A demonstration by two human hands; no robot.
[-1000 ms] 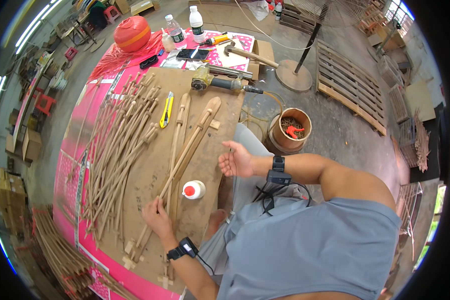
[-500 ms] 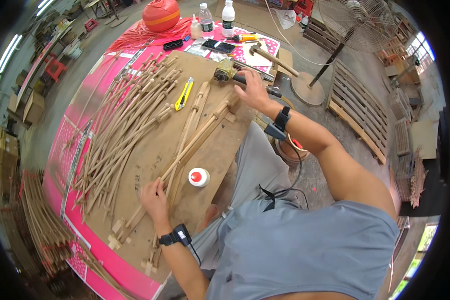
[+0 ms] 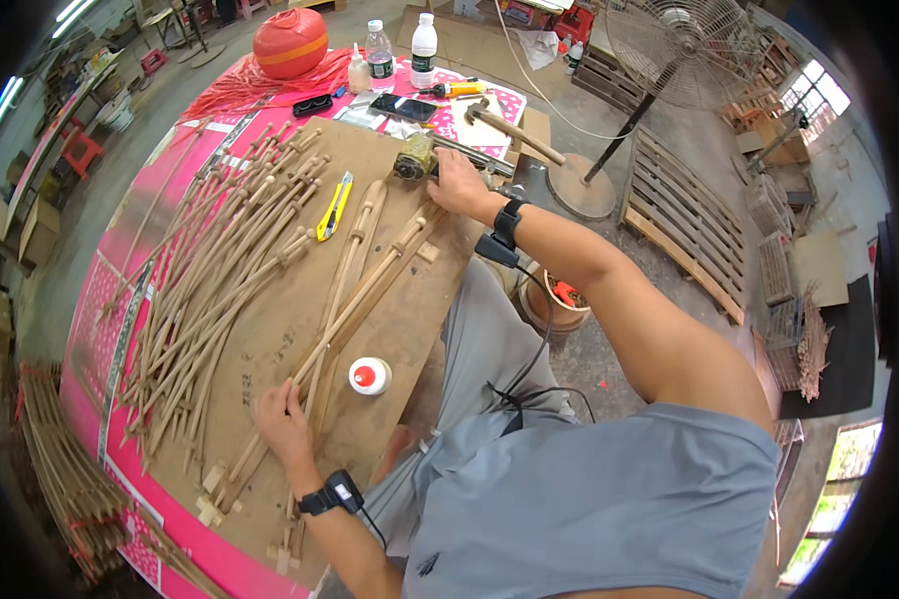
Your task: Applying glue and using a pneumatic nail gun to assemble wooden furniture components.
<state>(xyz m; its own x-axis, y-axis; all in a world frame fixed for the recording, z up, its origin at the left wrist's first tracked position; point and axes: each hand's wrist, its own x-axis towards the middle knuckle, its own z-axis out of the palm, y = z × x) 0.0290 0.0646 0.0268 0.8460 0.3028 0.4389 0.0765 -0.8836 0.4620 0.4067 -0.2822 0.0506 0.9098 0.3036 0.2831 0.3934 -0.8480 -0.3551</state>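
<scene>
My left hand [image 3: 283, 419] is closed with its fingertips around the near part of a thin wooden stick [image 3: 348, 311]. That stick runs away from me along the brown board and has a knobbed far end. My right hand [image 3: 459, 186] lies over the handle of a mallet with a yellow-green head [image 3: 413, 158], fingers curled round it; most of the handle is hidden. A second knobbed stick [image 3: 351, 240] lies just left of the first. Close to my left hand stands a white bottle with a red cap [image 3: 370, 376].
Many knobbed sticks [image 3: 220, 290] lie piled on the left of the board [image 3: 262, 344]. A yellow utility knife [image 3: 335, 207] lies beside them. Behind are a claw hammer [image 3: 514, 130], a phone [image 3: 403, 107], bottles [image 3: 423, 50] and a red twine ball [image 3: 290, 44]. A fan [image 3: 659, 80] stands right.
My right hand has closed in over the mallet's handle near its head. My left hand stays on the stick. The whole view has shifted slightly.
</scene>
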